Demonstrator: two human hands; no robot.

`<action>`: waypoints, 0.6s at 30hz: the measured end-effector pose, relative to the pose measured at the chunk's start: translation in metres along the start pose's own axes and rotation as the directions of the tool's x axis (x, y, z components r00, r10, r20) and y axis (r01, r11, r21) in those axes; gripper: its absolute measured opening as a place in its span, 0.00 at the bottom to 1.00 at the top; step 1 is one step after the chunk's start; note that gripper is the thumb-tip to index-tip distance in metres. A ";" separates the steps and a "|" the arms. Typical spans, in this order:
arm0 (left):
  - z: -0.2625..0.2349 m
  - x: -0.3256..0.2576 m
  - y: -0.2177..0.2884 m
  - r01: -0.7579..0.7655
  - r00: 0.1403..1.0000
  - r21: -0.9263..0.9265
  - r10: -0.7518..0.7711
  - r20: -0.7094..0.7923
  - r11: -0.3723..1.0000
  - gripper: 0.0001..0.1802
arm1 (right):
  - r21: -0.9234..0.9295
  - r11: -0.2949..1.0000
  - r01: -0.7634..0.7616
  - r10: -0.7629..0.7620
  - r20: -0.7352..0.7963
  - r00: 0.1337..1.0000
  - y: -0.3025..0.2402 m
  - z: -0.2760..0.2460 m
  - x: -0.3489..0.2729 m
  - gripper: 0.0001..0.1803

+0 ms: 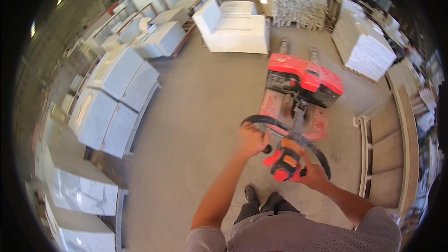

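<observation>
A red powered pallet truck (303, 78) stands on the concrete floor in front of me, its forks pointing away toward a stack of white slabs. Its black loop handle (261, 119) with a red and orange control head (285, 161) reaches back to me. My left hand (252, 139) grips the left side of the loop. My right hand (313, 173) holds the right side, thumb near the control head. My dark shoes (252, 192) show below the handle.
White marble slabs (114, 100) lie on racks along the left. A white stone stack (235, 28) sits ahead of the forks. Pallets of tiles (366, 46) stand at the upper right, beige boards and a rack (373, 154) on the right.
</observation>
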State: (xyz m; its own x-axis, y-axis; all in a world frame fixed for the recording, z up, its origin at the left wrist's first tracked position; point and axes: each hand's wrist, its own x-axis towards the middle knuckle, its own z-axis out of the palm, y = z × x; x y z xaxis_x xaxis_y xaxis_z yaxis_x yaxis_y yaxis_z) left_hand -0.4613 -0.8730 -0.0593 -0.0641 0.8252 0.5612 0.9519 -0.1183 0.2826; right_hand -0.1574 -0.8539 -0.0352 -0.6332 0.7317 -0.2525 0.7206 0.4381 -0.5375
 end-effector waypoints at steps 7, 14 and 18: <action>-0.042 0.002 -0.016 -0.061 0.998 0.026 0.061 0.020 0.998 0.20 | -0.052 0.999 0.009 -0.001 0.150 0.989 -0.039 -0.008 0.005 0.66; -0.086 -0.010 -0.043 -0.002 0.996 -0.040 0.005 0.084 0.999 0.20 | 0.085 0.996 0.005 -0.020 0.172 0.985 -0.083 -0.003 0.001 0.63; -0.099 -0.023 -0.056 -0.021 0.997 -0.044 0.024 0.073 0.999 0.22 | 0.087 0.996 0.023 -0.037 0.157 0.987 -0.105 0.008 -0.003 0.62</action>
State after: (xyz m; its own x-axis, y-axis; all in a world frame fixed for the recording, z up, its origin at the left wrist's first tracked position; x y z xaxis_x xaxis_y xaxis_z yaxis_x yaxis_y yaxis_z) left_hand -0.5433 -0.9397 -0.0110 -0.0192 0.8605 0.5091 0.9390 -0.1593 0.3047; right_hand -0.2333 -0.9056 0.0155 -0.6955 0.6243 -0.3556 0.6785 0.4081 -0.6108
